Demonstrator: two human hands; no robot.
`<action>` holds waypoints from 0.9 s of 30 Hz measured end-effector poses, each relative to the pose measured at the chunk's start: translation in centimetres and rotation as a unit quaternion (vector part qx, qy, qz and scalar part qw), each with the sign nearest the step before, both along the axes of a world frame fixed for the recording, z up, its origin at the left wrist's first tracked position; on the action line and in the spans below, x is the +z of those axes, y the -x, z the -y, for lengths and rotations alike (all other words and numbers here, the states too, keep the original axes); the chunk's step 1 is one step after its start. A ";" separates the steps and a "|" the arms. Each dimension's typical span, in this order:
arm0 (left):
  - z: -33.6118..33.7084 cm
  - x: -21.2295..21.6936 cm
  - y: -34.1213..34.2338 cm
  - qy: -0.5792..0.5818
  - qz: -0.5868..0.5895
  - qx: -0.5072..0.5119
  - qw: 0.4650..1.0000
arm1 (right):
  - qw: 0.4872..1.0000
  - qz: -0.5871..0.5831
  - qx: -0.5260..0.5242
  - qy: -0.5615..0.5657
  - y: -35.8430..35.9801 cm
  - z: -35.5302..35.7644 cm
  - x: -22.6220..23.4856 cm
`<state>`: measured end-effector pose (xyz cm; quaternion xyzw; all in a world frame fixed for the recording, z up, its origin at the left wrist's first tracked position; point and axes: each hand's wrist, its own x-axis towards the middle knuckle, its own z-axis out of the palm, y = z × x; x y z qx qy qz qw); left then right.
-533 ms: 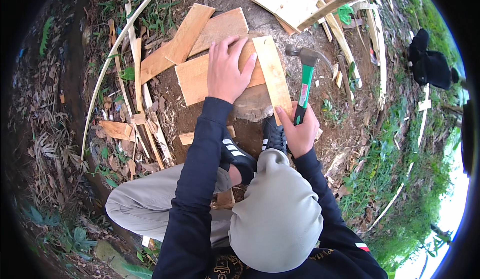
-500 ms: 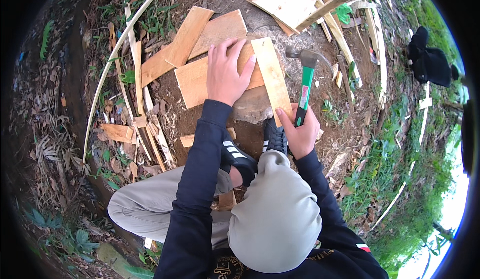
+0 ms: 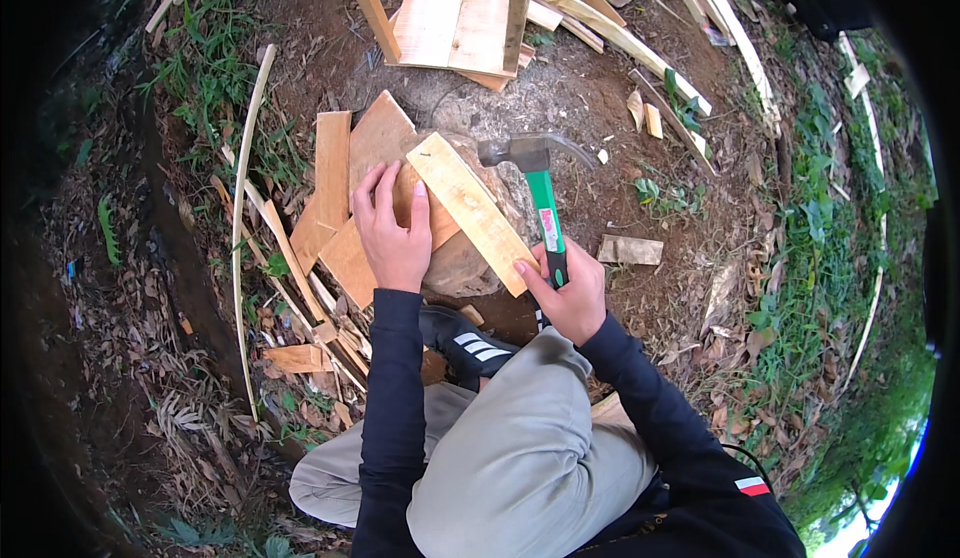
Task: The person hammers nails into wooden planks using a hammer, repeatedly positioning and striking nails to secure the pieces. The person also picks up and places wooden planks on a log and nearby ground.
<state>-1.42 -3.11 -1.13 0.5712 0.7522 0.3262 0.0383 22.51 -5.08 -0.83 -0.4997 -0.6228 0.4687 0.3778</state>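
My right hand is closed around a claw hammer by its green and black handle, head pointing away from me. Its thumb also presses on the near end of a narrow wooden board, which lies slanted across a wider plank on a tree stump. A small dark mark, perhaps a nail, shows at the narrow board's far end. My left hand rests on the wider plank with fingers apart, its thumb tip beside the narrow board's edge.
More planks overlap left of the stump. Beyond it stands a wooden piece with upright legs. Long wood strips lie at the left and far right. A wood offcut sits right of the hammer. My shoe is close to the stump.
The view has shifted and turned, so the surroundings appear displaced. The narrow board now slants more across the view. Both hands keep much the same hold; the hammer stays in my right hand.
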 end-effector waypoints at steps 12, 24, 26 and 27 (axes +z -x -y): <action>0.7 2.8 0.7 0.070 -0.143 0.031 0.987 | 0.999 -0.021 -0.016 -0.022 0.1 -2.5 0.5; 2.5 3.2 3.9 0.107 -0.046 0.071 0.991 | 0.996 0.002 0.079 -0.027 2.0 -7.1 1.3; 2.6 3.8 4.1 0.114 -0.014 0.062 0.991 | 0.997 -0.003 0.081 -0.014 2.0 -6.8 1.7; 2.6 4.1 4.1 0.103 -0.018 0.049 0.993 | 0.996 -0.016 0.092 0.002 1.7 -7.0 2.4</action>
